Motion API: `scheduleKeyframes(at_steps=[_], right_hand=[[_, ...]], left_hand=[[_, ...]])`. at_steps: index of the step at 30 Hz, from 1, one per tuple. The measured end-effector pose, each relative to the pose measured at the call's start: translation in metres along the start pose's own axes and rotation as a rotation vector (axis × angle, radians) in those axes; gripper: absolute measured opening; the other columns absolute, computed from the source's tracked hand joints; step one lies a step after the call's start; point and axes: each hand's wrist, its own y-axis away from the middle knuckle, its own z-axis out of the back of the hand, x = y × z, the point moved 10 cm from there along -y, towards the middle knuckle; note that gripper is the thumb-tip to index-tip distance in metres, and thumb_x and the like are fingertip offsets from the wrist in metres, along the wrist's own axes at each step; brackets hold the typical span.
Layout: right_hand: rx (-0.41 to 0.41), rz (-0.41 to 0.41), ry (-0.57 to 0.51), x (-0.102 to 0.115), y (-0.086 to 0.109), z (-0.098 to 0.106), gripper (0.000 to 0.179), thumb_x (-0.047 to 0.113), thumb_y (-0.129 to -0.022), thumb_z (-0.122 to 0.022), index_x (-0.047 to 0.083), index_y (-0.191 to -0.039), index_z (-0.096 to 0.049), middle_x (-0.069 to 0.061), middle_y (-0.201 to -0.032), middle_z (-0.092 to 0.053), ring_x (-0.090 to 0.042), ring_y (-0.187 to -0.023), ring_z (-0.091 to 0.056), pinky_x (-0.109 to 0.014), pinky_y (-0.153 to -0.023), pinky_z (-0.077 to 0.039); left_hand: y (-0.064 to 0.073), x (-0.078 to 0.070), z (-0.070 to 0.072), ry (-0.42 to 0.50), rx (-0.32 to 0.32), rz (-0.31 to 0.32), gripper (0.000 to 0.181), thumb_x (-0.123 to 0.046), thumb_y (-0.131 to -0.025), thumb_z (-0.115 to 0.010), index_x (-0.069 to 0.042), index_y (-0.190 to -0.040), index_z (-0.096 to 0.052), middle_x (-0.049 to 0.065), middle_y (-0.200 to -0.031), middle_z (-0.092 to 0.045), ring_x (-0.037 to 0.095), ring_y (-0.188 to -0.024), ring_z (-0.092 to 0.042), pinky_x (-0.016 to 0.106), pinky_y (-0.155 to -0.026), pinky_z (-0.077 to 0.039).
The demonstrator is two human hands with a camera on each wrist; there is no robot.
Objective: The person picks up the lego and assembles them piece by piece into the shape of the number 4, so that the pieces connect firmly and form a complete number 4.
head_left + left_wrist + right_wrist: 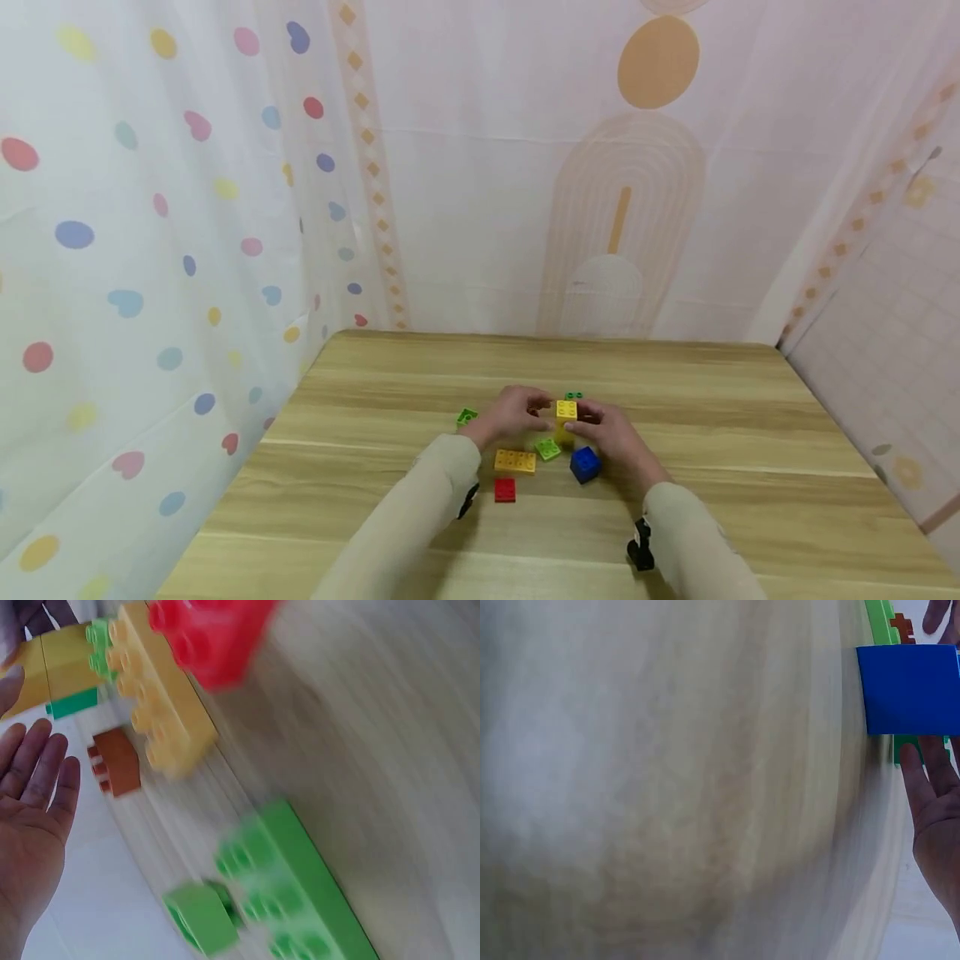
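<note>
A stack of yellow toy building bricks (566, 411) stands upright near the middle of the table. My right hand (617, 435) pinches it from the right, thumb across the front and fingers behind. Left of the stack is my left hand (517, 414), its fingers spread and relaxed; in the left wrist view that hand (34, 817) holds nothing. A light green brick (547, 450) lies just in front of the stack. Close to my right wrist sits a blue brick (585, 465). In the right wrist view this blue brick (911, 690) hides the right fingertips and the stack.
Nearer me lie a yellow-orange long brick (515, 462) and a red brick (505, 490). A green brick (467, 416) is left of my left hand, a dark green brick (573, 396) behind the stack. The left wrist view also shows a brown brick (118, 761). Curtains surround the wooden table (360, 467).
</note>
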Motion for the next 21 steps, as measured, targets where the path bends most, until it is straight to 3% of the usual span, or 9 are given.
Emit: scheduleKeyframes(at_steps=[6,9,16,21], right_hand=[[-0.007,-0.015,0.046,-0.003,-0.003,0.002,0.043,0.024,-0.094,-0.07,0.005,-0.132,-0.062,-0.009,-0.123,-0.065,-0.026,-0.113,-0.059,-0.046,-0.098,-0.046],[-0.007,-0.029,0.057,-0.004,-0.003,0.002,0.044,0.024,-0.094,-0.071,0.005,-0.132,-0.062,-0.008,-0.122,-0.065,-0.025,-0.112,-0.059,-0.045,-0.096,-0.047],[-0.001,-0.048,0.069,-0.007,-0.004,0.0,0.044,0.024,-0.093,-0.072,0.006,-0.133,-0.062,-0.007,-0.12,-0.065,-0.024,-0.11,-0.059,-0.043,-0.093,-0.049],[0.001,-0.032,0.057,-0.008,-0.004,-0.001,0.042,0.022,-0.092,-0.073,0.006,-0.13,-0.064,-0.006,-0.118,-0.066,-0.024,-0.109,-0.06,-0.043,-0.093,-0.049]], left_hand=[[0.019,0.023,0.026,0.005,-0.055,0.034,0.043,-0.021,-0.094,-0.071,-0.005,-0.133,-0.062,0.006,-0.12,-0.065,0.022,-0.113,-0.059,0.042,-0.097,-0.047],[0.032,0.034,0.032,0.011,-0.057,0.063,0.041,-0.022,-0.094,-0.071,-0.008,-0.131,-0.063,0.005,-0.122,-0.065,0.022,-0.114,-0.058,0.041,-0.096,-0.048],[0.058,0.042,0.022,-0.009,-0.009,0.012,0.041,-0.023,-0.092,-0.073,-0.004,-0.127,-0.066,0.008,-0.117,-0.068,0.023,-0.11,-0.061,0.043,-0.093,-0.049],[0.067,0.048,0.012,0.012,0.021,0.029,0.041,-0.023,-0.089,-0.076,-0.006,-0.126,-0.066,0.004,-0.115,-0.068,0.021,-0.109,-0.061,0.043,-0.094,-0.048]])
